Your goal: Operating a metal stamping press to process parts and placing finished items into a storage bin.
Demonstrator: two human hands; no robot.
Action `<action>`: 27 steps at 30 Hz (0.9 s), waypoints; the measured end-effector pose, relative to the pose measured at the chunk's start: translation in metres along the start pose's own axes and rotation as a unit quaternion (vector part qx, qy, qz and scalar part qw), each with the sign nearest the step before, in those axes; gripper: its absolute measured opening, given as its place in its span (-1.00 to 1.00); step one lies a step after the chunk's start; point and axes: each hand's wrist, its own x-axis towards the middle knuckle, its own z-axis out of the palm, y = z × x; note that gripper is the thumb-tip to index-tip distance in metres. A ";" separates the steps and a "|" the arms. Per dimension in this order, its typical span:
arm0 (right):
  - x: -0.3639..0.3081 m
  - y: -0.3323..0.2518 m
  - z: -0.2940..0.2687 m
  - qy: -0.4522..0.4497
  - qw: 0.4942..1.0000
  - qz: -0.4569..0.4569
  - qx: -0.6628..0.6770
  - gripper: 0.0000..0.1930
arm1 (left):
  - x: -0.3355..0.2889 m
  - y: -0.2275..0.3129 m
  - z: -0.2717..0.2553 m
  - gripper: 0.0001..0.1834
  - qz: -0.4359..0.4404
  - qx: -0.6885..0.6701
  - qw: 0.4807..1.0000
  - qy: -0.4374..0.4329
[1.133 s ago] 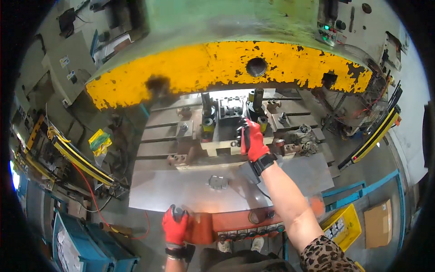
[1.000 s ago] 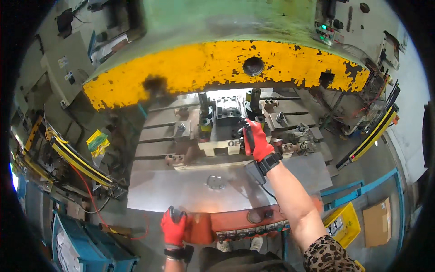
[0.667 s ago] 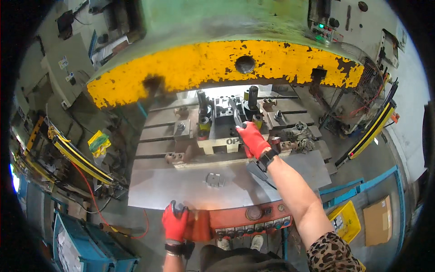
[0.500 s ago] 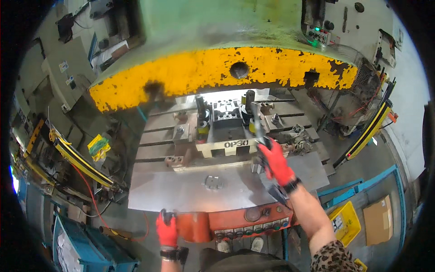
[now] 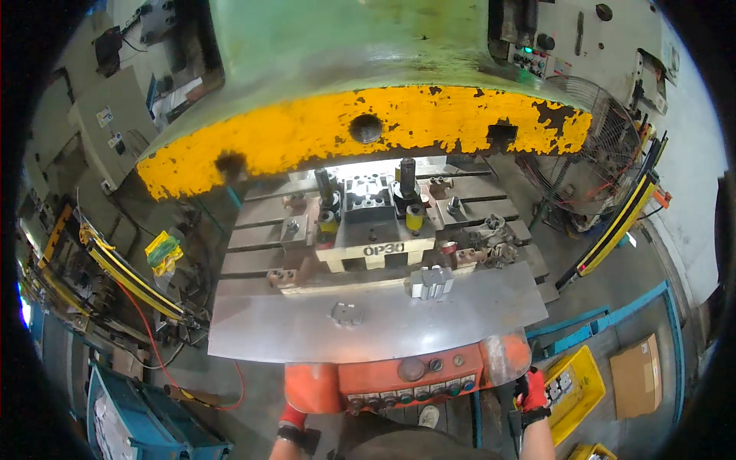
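Note:
My left hand (image 5: 293, 418), in a red glove, is at the rounded orange guard (image 5: 313, 387) on the left end of the control box; the guard hides its fingers. My right hand (image 5: 532, 389), in a red and black glove, is beside the worn right guard (image 5: 507, 358), its finger pose unclear. A dark slim thing shows by that wrist, too blurred to name. Ahead, a small flat metal part (image 5: 347, 313) lies on the steel plate (image 5: 276, 326). Several grey metal pieces (image 5: 432, 282) stand together farther right. The die (image 5: 369, 201) sits beyond, under the raised yellow-faced press ram (image 5: 307, 126).
The orange control box (image 5: 410, 380) carries a row of buttons. Yellow-black light guards (image 5: 138, 276) flank the press bed. A yellow bin (image 5: 571, 395) with metal parts and a cardboard box (image 5: 636, 376) are at right; a blue cart (image 5: 146, 406) is at left. A large fan (image 5: 590, 146) stands back right.
My right hand has drawn back from the die, where it held a slim tool, to the control box's right end. My left hand has slipped behind the left guard. The view has shifted slightly.

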 end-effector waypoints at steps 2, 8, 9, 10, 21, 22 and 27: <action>0.019 0.011 0.011 0.019 0.999 -0.032 0.002 -0.72 | 0.000 0.006 0.002 -0.47 0.000 0.002 1.000 0.000; 0.066 0.023 0.037 0.013 0.902 -0.376 -0.209 -0.62 | -0.012 0.012 0.000 -0.45 -0.009 0.011 1.000 0.011; 0.061 0.021 0.035 -0.004 0.960 -0.247 -0.130 -0.62 | -0.010 0.012 0.001 -0.45 -0.009 0.008 1.000 0.012; 0.058 0.018 0.037 -0.019 0.976 -0.200 -0.081 -0.63 | -0.009 0.012 0.002 -0.45 -0.011 0.010 1.000 0.011; 0.040 -0.004 0.039 -0.074 0.935 -0.298 -0.178 -0.59 | -0.006 0.012 0.006 -0.41 -0.017 0.024 1.000 0.005; 0.040 -0.003 0.038 -0.052 0.920 -0.340 -0.187 -0.63 | -0.005 0.012 0.006 -0.41 -0.018 0.026 0.999 0.004; 0.026 -0.004 0.038 -0.119 0.982 -0.147 -0.003 -0.43 | -0.004 -0.001 -0.006 -0.39 -0.028 0.050 0.998 -0.005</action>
